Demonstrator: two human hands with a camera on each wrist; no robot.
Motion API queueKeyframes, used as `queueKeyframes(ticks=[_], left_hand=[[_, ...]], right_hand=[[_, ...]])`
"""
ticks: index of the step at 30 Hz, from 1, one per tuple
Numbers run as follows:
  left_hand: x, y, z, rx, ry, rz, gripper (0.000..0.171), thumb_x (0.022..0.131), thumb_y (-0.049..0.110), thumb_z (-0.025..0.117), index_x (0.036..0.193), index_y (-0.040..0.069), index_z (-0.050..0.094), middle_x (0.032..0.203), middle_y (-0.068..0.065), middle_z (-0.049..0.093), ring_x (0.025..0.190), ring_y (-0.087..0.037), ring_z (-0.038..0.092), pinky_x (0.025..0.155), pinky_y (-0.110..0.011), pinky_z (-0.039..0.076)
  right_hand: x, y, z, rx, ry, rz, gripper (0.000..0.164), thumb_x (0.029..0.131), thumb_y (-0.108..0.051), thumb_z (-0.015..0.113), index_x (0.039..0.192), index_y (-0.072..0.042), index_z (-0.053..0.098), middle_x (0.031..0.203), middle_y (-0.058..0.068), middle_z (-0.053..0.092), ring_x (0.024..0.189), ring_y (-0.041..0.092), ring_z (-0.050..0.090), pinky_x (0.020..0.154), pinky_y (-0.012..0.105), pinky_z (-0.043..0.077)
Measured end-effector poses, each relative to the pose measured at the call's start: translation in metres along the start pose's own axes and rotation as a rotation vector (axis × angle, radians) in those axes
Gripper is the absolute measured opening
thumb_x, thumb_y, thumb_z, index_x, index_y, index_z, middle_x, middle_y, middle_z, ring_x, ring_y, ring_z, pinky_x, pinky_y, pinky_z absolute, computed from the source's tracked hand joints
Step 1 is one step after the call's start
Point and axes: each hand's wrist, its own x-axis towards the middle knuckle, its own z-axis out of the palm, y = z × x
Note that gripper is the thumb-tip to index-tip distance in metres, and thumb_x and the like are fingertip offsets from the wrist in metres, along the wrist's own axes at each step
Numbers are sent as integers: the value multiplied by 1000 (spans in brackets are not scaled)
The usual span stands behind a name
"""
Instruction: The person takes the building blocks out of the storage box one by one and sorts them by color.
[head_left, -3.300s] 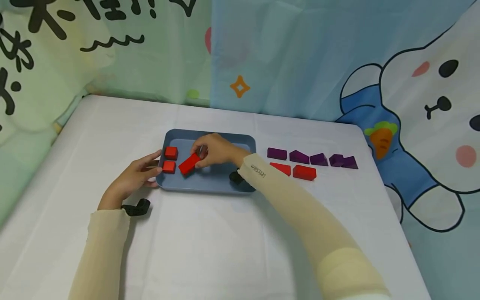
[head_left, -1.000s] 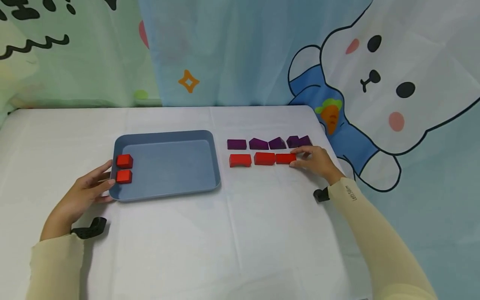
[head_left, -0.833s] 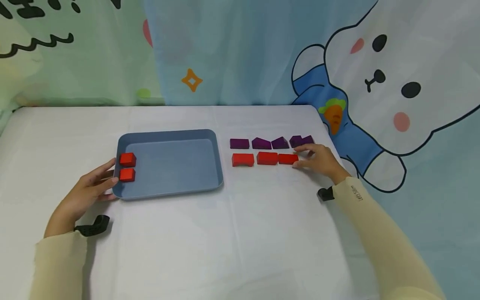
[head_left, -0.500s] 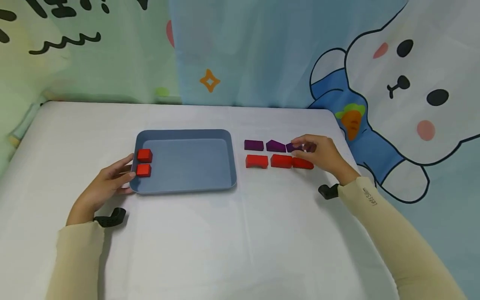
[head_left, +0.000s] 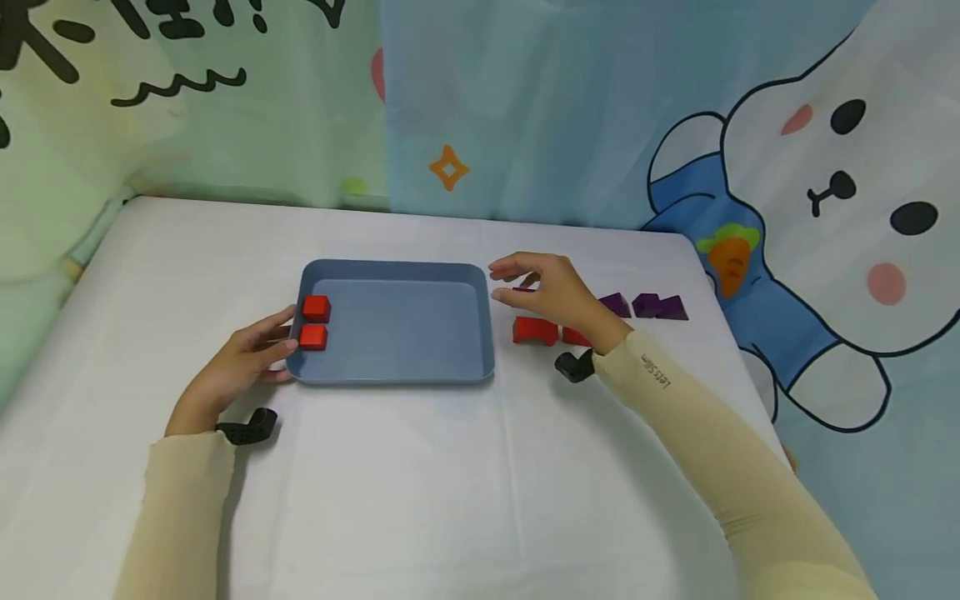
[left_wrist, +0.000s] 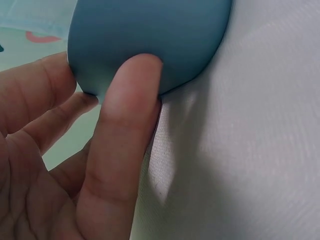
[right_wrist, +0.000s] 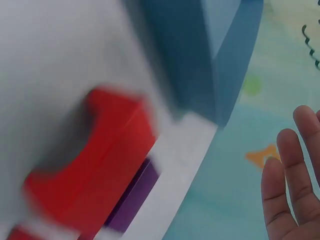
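Observation:
The blue-grey tray point(head_left: 405, 325) lies on the white-covered table. Two small red blocks, one point(head_left: 316, 309) behind the other point(head_left: 312, 337), sit along its left wall inside. At the tray's left edge is my left hand point(head_left: 236, 367); in the left wrist view its thumb point(left_wrist: 132, 95) touches the outer wall, the fingers lightly bent. My right hand point(head_left: 558, 292) hovers just right of the tray, thumb and fingers apart, nothing gripped. Beneath it, a red arch block point(head_left: 535, 330) and part of another red block point(head_left: 574, 337) show; the hand and wrist cover the rest of the row.
Behind the red row runs a row of purple blocks, including a wedge-like one point(head_left: 615, 305) and two at the right end point(head_left: 660, 307); others are partly hidden. A patterned curtain point(head_left: 525, 125) hangs along the table's far edge.
A red block earlier held over the tray now stands at the red row's left end. My right hand has since moved from the rows' right end leftward, toward the tray. The left hand stays put.

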Motion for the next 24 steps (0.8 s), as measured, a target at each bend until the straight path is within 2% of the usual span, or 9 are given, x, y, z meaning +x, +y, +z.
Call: queueKeyframes(ticks=[4, 12, 24], left_hand=[[1, 1, 1, 7, 2, -15, 69, 113, 8, 55, 172, 7, 19, 169, -38, 26, 148, -53, 41, 84, -22, 62], [2, 1, -1, 23, 5, -13, 69, 113, 8, 55, 172, 7, 20, 169, -37, 28, 146, -52, 44, 83, -22, 62], [6, -1, -2, 26, 18, -37, 70, 112, 9, 57, 173, 9, 22, 170, -34, 29, 147, -49, 45, 85, -22, 62]], right_hand=[[20, -11, 16, 37, -12, -51, 39, 96, -3, 81, 133, 6, 72, 124, 22, 77, 117, 39, 70, 97, 52, 56], [57, -30, 42, 78, -37, -54, 39, 97, -8, 82, 134, 1, 74, 123, 15, 79, 115, 27, 71, 94, 41, 56], [100, -44, 80, 103, -105, -60, 40, 97, -9, 82, 134, 3, 73, 121, 18, 78, 114, 30, 70, 97, 36, 56]])
